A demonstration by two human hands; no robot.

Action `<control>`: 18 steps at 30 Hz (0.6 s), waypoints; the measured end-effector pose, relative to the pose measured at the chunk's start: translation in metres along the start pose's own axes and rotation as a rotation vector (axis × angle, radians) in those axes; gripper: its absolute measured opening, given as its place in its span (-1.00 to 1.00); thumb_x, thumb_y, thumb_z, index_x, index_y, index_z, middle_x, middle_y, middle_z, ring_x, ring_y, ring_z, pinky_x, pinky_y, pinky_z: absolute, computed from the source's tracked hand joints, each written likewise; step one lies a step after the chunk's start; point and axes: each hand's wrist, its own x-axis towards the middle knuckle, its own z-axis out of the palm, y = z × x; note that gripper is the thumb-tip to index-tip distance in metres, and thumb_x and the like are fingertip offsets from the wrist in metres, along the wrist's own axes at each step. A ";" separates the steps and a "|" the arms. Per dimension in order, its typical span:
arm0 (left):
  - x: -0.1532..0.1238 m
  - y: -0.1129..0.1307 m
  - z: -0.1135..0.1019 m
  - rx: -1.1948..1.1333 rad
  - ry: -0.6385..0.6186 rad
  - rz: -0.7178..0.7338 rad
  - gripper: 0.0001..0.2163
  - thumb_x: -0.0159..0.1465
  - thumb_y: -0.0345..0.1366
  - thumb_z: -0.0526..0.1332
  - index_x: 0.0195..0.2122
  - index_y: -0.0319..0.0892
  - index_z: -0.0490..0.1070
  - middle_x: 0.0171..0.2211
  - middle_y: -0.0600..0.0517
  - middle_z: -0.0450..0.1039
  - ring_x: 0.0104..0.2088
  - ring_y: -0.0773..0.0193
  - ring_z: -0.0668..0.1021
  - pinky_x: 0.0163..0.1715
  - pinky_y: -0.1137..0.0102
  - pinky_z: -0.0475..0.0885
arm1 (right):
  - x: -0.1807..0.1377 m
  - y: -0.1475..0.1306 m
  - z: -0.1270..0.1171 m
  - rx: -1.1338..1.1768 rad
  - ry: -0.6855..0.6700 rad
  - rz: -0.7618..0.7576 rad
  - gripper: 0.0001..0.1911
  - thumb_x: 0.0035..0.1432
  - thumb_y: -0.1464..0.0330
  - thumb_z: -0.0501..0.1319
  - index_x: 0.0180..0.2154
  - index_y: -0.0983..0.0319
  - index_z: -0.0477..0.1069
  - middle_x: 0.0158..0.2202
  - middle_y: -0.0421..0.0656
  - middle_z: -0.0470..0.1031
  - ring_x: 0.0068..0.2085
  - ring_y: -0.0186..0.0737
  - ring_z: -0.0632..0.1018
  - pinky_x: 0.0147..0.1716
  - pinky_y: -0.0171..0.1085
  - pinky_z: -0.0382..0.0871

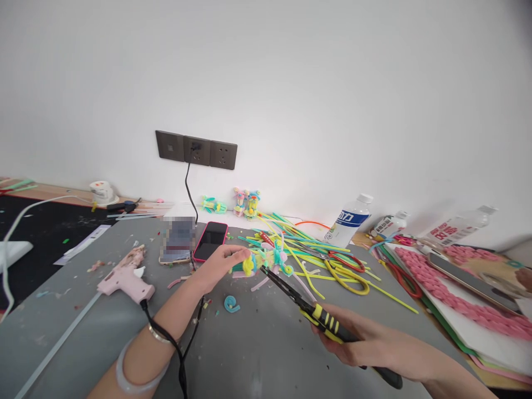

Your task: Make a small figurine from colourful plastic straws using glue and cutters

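Observation:
My left hand (226, 260) is closed around one end of a small pipe-cleaner doll (266, 256) in yellow, green and pink, held above the grey mat. In my right hand (357, 335) are long-nose pliers (310, 310) with black and yellow handles. The tips of their thin dark jaws are at the underside of the doll; whether they grip a stem cannot be made out. A blue pipe-cleaner coil (231, 304) lies on the mat just below the doll.
A pink glue gun (127, 279) with its cord lies at left, beside two phones. Loose pipe cleaners (299, 244) and yellow-handled scissors (347, 280) are spread at right, near a water bottle (349, 221). Finished dolls (246, 203) stand by the wall; pink braid (440, 288) lies far right.

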 end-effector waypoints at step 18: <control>0.001 -0.002 0.000 0.008 -0.047 0.051 -0.48 0.09 0.19 0.30 -0.19 -0.19 0.63 -0.14 -0.13 0.63 0.05 -0.09 0.50 -0.05 0.25 0.37 | 0.002 0.011 -0.001 -0.011 0.053 0.049 -0.16 -0.07 0.27 0.33 0.29 0.15 0.26 -0.13 -0.10 0.49 -0.06 -0.04 0.48 -0.11 -0.25 0.40</control>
